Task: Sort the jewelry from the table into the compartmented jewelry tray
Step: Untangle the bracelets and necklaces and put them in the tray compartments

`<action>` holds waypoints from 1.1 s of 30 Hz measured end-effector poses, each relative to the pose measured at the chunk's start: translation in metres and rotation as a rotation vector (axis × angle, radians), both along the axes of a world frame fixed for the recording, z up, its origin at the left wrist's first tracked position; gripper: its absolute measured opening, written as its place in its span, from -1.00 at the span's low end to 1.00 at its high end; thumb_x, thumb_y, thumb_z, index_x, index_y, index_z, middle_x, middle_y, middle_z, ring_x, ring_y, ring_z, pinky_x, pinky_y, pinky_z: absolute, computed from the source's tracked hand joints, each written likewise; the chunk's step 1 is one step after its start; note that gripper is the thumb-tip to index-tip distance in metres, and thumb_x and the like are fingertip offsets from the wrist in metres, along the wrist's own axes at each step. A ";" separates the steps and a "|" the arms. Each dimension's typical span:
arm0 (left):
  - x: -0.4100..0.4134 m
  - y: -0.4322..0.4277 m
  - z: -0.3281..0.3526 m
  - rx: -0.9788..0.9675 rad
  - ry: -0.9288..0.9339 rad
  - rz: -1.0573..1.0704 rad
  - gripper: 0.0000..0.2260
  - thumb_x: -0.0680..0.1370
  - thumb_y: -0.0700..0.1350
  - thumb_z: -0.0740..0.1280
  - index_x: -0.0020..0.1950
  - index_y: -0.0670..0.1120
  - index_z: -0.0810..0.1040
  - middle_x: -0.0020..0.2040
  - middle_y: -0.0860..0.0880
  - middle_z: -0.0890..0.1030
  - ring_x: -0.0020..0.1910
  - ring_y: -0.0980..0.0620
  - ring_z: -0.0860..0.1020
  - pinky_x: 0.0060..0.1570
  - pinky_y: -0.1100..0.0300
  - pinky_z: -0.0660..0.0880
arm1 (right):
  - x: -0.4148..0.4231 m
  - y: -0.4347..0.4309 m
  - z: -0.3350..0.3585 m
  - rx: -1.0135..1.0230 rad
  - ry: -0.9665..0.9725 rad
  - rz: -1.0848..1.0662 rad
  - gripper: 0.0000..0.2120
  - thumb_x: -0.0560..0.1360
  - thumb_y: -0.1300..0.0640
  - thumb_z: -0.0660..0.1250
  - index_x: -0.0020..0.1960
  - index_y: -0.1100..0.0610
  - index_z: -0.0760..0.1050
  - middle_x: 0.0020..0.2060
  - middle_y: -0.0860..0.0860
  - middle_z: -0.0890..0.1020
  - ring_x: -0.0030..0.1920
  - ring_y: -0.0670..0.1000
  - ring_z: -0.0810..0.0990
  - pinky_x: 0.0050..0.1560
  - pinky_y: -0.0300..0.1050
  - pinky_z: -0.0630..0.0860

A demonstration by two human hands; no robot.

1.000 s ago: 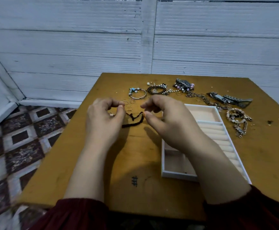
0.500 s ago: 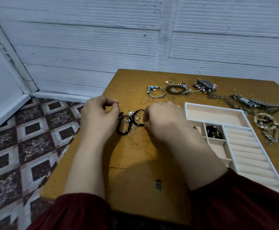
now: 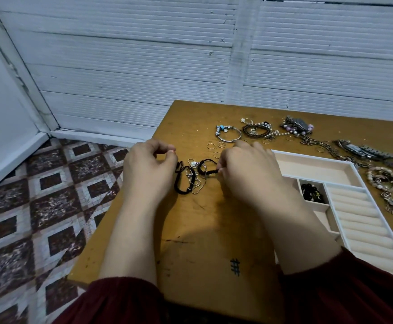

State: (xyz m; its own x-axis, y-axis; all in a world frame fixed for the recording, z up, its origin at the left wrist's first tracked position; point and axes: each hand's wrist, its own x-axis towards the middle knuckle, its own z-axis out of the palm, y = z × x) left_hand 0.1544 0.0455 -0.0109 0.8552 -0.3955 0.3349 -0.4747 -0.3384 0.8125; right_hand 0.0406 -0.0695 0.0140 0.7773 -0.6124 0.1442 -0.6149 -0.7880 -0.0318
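A tangle of black cord bracelets and thin silver chains (image 3: 192, 177) lies on the wooden table (image 3: 204, 230) between my hands. My left hand (image 3: 147, 170) pinches the black cord at the tangle's left end. My right hand (image 3: 244, 170) pinches the braided black cord at its right end. The white compartmented jewelry tray (image 3: 354, 199) sits to the right of my right hand. A small square compartment of it holds dark beads (image 3: 312, 192). My right forearm hides the tray's near left part.
Along the table's far side lie a silver bangle with blue charms (image 3: 228, 134), a dark beaded bracelet (image 3: 256, 130), a pink beaded piece (image 3: 297, 126), loose thin rings (image 3: 216, 146), watches (image 3: 368, 153) and chain bracelets (image 3: 387, 185). The table's left edge drops to a tiled floor (image 3: 38, 206).
A second ago my hands held one black cord stretched between them above the table. Now they are lower, at the ends of the tangle. The view has shifted left.
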 end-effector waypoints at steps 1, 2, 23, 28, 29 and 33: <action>0.000 0.000 0.000 0.004 -0.001 0.002 -0.93 0.48 -0.11 0.35 -0.16 0.05 0.61 -0.19 0.07 0.58 -0.29 0.23 0.48 -0.22 0.23 0.35 | 0.000 0.000 0.001 -0.014 -0.011 -0.003 -0.78 0.53 0.13 0.25 0.14 0.00 0.54 0.18 0.04 0.49 0.23 0.16 0.39 0.16 -0.01 0.31; 0.000 0.000 0.000 0.008 0.002 0.004 -0.93 0.48 -0.11 0.35 -0.16 0.05 0.61 -0.18 0.06 0.59 -0.26 0.21 0.49 -0.19 0.23 0.35 | 0.000 0.000 0.003 -0.026 -0.022 -0.006 -0.78 0.53 0.13 0.25 0.14 -0.01 0.54 0.17 0.04 0.49 0.23 0.16 0.39 0.16 -0.01 0.31; 0.004 0.004 -0.004 0.394 0.068 -0.170 -0.85 0.41 -0.03 0.44 -0.34 0.18 0.59 -0.05 -0.01 0.61 0.09 -0.14 0.50 0.10 -0.07 0.49 | -0.003 0.002 0.031 -0.003 -0.419 0.045 -0.79 0.60 -0.03 0.14 0.15 -0.04 0.48 0.12 -0.01 0.49 0.19 0.10 0.39 0.13 0.01 0.27; 0.004 0.007 0.001 0.503 0.044 -0.185 -0.86 0.41 0.00 0.47 -0.33 0.17 0.60 0.04 0.00 0.53 0.20 -0.08 0.32 0.18 0.03 0.36 | -0.004 0.000 0.032 0.017 -0.554 0.037 -0.82 0.59 -0.01 0.17 0.11 -0.04 0.51 0.09 -0.03 0.50 0.18 0.07 0.40 0.10 -0.02 0.26; 0.003 0.008 0.002 0.524 0.035 -0.188 -0.86 0.42 -0.01 0.47 -0.32 0.16 0.59 0.07 0.00 0.51 0.21 -0.08 0.28 0.15 0.06 0.33 | -0.005 0.000 0.032 0.024 -0.571 0.033 -0.82 0.59 -0.01 0.17 0.10 -0.04 0.51 0.09 -0.04 0.50 0.18 0.07 0.40 0.10 -0.03 0.26; 0.001 0.012 0.008 0.600 0.035 -0.219 -0.87 0.42 0.07 0.45 -0.32 0.17 0.58 0.12 0.00 0.52 0.23 -0.10 0.25 0.12 0.04 0.25 | -0.007 0.000 0.030 0.044 -0.604 0.028 -0.83 0.59 0.01 0.18 0.10 -0.04 0.51 0.07 -0.03 0.51 0.18 0.07 0.41 0.12 -0.02 0.26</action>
State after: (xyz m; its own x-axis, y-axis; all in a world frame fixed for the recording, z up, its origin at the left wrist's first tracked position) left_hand 0.1554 0.0579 -0.0029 0.7399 -0.6722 -0.0257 -0.5611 -0.6378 0.5276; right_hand 0.0333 -0.0692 0.0437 0.5814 -0.6084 0.5401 -0.4574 -0.7935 -0.4015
